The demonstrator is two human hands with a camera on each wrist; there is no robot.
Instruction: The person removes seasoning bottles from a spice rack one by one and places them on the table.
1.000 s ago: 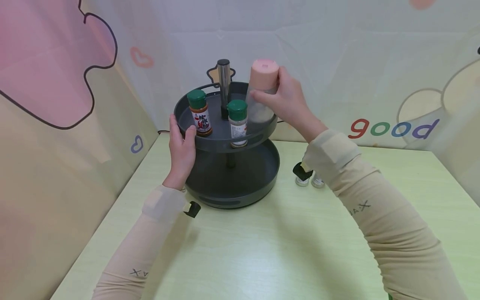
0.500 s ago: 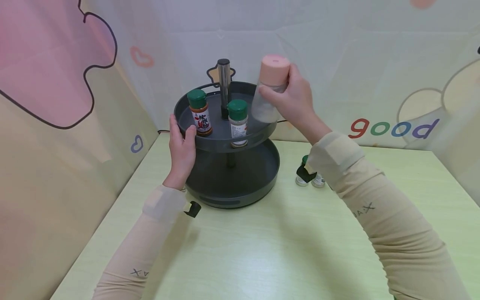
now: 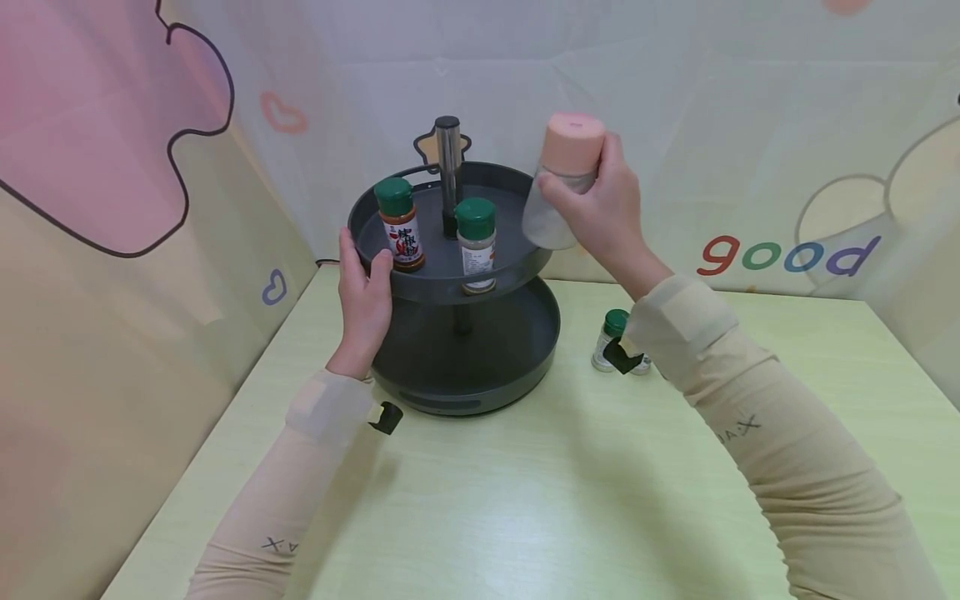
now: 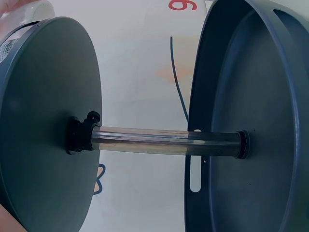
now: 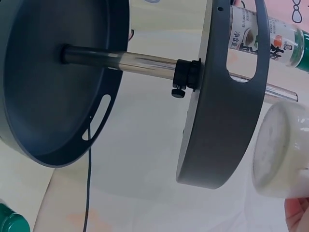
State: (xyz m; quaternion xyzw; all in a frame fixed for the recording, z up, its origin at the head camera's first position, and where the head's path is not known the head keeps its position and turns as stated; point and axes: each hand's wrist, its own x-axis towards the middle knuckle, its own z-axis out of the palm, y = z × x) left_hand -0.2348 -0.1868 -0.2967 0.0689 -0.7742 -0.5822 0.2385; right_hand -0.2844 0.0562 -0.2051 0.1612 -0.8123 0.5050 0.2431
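My right hand (image 3: 603,204) grips a clear seasoning bottle (image 3: 551,218) with a pink cap and pale contents, thumb across its front. The bottle is tilted and raised at the right edge of the upper tray of a dark grey two-tier rack (image 3: 465,400). In the right wrist view the round base of the bottle (image 5: 282,150) is apart from the tray's outer wall. My left hand (image 3: 362,304) rests on the left rim of that tray, fingers straight along the outside. On the tray stand a red chili powder bottle (image 3: 402,237) and a pale spice bottle (image 3: 477,258), both green-capped.
Green-capped spice bottles (image 3: 604,342) stand on the light wooden table (image 3: 487,492), right of the rack and partly hidden by my right wrist camera. A metal post (image 3: 448,167) rises through the trays. A printed backdrop (image 3: 750,125) closes off the back.
My right hand has carried the pink-capped bottle rightward from above the upper tray to its right edge, and it now leans more. The left hand and the tray bottles have stayed in place.
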